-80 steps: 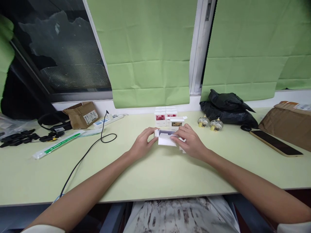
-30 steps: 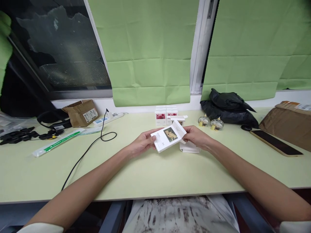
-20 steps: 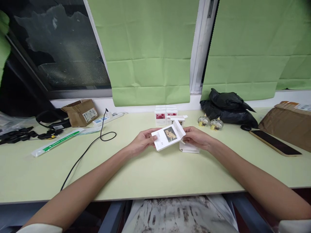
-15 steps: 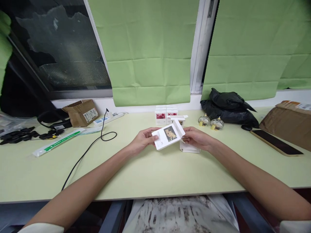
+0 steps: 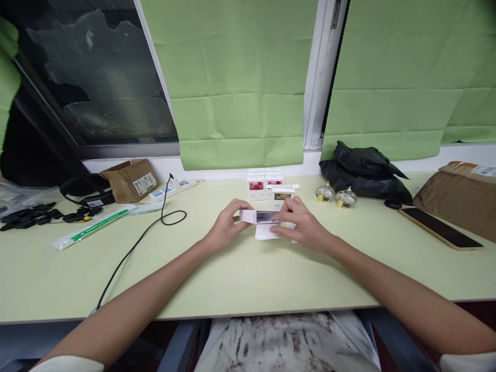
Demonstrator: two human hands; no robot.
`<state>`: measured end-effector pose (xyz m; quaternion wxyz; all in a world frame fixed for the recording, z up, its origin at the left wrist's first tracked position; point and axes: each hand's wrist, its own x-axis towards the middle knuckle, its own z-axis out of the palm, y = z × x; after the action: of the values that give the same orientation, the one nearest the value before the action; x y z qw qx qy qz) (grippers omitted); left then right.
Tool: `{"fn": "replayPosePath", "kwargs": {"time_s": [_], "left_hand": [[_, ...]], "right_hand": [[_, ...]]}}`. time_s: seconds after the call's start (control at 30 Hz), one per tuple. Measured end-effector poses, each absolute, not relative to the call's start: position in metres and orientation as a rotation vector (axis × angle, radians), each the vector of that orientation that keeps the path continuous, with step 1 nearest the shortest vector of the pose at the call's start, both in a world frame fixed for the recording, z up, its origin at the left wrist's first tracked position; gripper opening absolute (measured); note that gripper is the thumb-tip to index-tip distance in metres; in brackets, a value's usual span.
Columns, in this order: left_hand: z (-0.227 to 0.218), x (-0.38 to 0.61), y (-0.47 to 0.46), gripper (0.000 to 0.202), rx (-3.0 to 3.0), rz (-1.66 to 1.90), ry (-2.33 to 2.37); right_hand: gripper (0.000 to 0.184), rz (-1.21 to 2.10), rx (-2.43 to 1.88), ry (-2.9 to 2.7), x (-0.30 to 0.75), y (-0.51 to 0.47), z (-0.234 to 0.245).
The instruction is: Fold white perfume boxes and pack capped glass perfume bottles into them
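Observation:
A small white cardboard box [image 5: 266,232] is held between my hands, its open end facing me and its flaps folded out. My left hand [image 5: 227,223] is closed on the box's left side, at a side flap. At the right of the opening is my right hand [image 5: 306,226], with its fingers pinching the box at the opening and lower flap. Part of another white piece shows behind the right hand, mostly hidden. Just beyond stands an open white box with a flower picture [image 5: 282,196]. White boxes with pink pictures [image 5: 256,187] stand behind it.
Two round glass bottles with gold parts [image 5: 346,198] stand to the right, before black plastic bags [image 5: 364,170]. A phone [image 5: 439,227] and a brown parcel [image 5: 461,199] lie far right. At left are a black cable [image 5: 134,248], power strip [image 5: 174,190] and small carton [image 5: 129,181].
The white box has turned so its open end faces me instead of its printed side. My right hand has moved left and up to the opening.

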<state>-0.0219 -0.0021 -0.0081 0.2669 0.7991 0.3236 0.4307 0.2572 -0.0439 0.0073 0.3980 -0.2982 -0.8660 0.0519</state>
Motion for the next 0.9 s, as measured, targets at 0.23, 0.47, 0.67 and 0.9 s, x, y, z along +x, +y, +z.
{"fn": "replayPosePath", "kwargs": {"time_s": [0.23,0.47,0.67,0.9], "left_hand": [[-0.012,-0.023,0.003,0.028,2.132,1.213,0.767],[-0.008,-0.023,-0.001,0.031,2.150,1.247,0.763],[-0.011,-0.023,0.003,0.029,2.140,1.262,0.818],[-0.021,-0.040,0.035,0.039,2.054,1.307,1.272]], "right_hand": [[0.031,-0.159,-0.692,-2.191,0.254,-0.051,0.008],[0.050,-0.361,-0.667,-2.177,0.257,-0.049,0.008],[0.053,-0.262,-0.770,-2.180,0.258,-0.047,0.006],[0.038,-0.138,-0.963,-1.981,0.262,-0.042,0.010]]}}
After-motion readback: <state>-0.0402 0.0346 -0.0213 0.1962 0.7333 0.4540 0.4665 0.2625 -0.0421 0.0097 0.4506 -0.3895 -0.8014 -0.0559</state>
